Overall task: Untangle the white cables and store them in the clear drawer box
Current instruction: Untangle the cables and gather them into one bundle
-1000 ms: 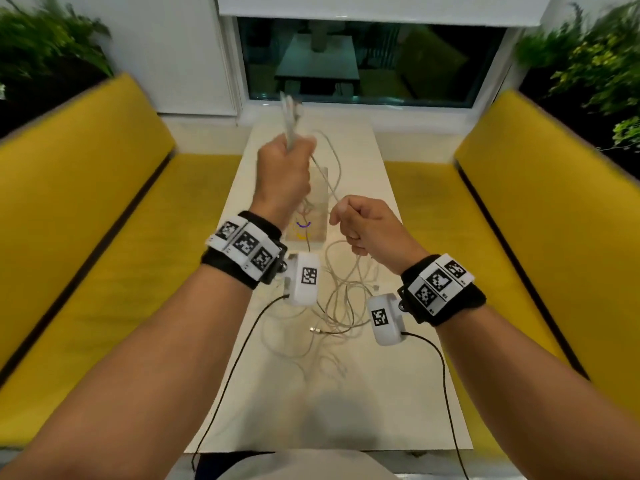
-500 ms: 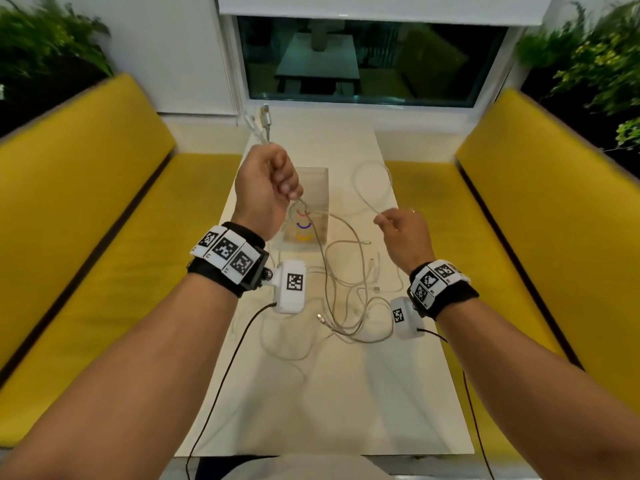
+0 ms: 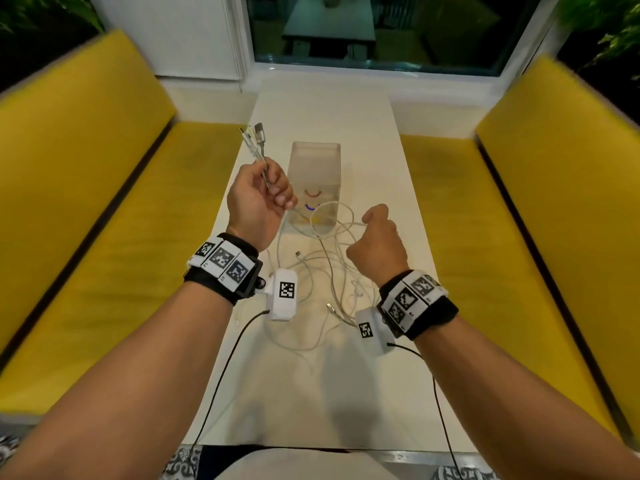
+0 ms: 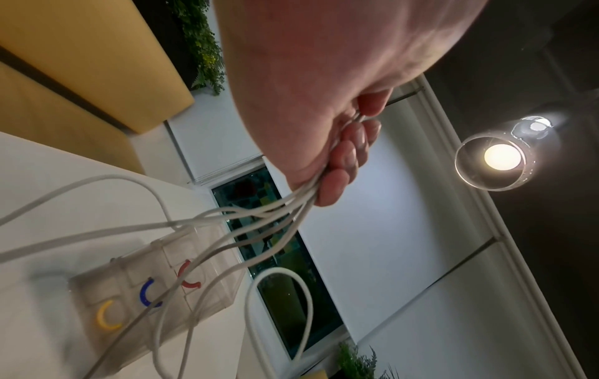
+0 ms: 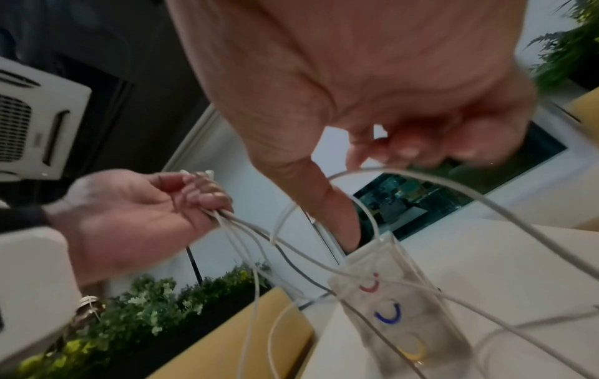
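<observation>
Several white cables lie tangled on the white table between my wrists. My left hand is raised left of the clear drawer box and grips a bundle of cable ends. Their plugs stick up above the fist. In the left wrist view the fingers curl round several strands that fan down over the box. My right hand hovers right of the box, fingers curled on one cable loop. The right wrist view is blurred there: right hand, left hand.
The box has red, blue and yellow curved handles facing me. Yellow benches flank the narrow table on both sides. A window is beyond the far end. Black sensor leads trail from both wrists toward me.
My left hand has come down and slightly left with the plug ends. My right hand swung out to the right, then back toward the box, and the cable loop now hangs slack.
</observation>
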Action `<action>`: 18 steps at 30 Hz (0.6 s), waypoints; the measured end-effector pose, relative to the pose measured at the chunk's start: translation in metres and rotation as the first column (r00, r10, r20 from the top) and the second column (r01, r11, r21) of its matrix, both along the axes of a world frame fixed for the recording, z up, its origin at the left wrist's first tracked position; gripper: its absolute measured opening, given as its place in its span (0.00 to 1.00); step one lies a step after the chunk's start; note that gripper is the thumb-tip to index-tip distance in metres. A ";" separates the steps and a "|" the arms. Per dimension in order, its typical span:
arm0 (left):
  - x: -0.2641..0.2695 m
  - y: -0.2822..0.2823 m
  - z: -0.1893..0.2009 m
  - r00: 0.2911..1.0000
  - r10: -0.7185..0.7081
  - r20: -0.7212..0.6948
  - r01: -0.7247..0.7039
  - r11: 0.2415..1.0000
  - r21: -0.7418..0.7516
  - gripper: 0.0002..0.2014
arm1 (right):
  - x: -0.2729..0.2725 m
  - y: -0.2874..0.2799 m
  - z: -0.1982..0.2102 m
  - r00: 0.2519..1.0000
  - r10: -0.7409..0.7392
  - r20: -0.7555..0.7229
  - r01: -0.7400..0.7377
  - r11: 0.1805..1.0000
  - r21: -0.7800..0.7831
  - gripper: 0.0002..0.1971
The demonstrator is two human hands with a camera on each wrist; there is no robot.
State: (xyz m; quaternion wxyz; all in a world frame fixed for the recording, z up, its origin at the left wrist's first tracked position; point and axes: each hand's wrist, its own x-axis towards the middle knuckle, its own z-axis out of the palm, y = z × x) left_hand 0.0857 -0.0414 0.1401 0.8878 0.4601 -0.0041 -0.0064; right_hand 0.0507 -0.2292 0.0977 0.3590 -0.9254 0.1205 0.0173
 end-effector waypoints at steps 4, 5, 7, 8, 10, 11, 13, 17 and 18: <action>0.006 0.005 -0.003 1.000 -0.016 -0.004 0.016 0.999 -0.039 0.14 | 0.006 0.011 0.002 0.966 0.170 -0.195 -0.154 0.984 0.093 0.20; 0.008 0.005 -0.002 1.000 -0.023 -0.005 0.023 0.998 -0.051 0.14 | 0.005 0.014 -0.002 0.960 0.176 -0.219 -0.137 0.974 0.182 0.19; 0.009 0.006 -0.002 0.999 -0.040 0.001 0.040 0.997 -0.068 0.15 | 0.004 0.021 -0.015 0.965 0.142 -0.220 -0.039 0.908 0.417 0.22; 0.009 0.007 -0.002 0.999 -0.049 0.005 0.049 0.996 -0.072 0.15 | 0.004 0.023 -0.023 0.976 0.102 -0.191 -0.001 0.884 0.467 0.23; 0.008 0.009 -0.005 0.998 -0.064 0.008 0.064 0.995 -0.075 0.15 | 0.006 0.027 -0.036 0.995 0.059 -0.085 -0.020 0.915 0.402 0.21; 0.007 0.010 -0.008 0.998 -0.067 0.008 0.068 0.995 -0.075 0.15 | 0.006 0.029 -0.041 0.997 0.068 -0.024 -0.056 0.937 0.345 0.18; 0.005 0.012 -0.016 0.998 -0.070 0.003 0.070 0.995 -0.072 0.15 | 0.000 0.039 -0.045 0.981 0.174 0.087 -0.191 0.947 0.259 0.13; 0.001 0.014 -0.031 0.997 -0.076 -0.014 0.075 0.995 -0.063 0.15 | -0.023 0.062 -0.061 0.788 0.615 0.024 -0.612 0.779 0.135 0.09; 0.001 0.013 -0.033 0.997 -0.082 -0.014 0.081 0.995 -0.064 0.15 | -0.029 0.067 -0.065 0.724 0.690 -0.011 -0.684 0.719 0.124 0.05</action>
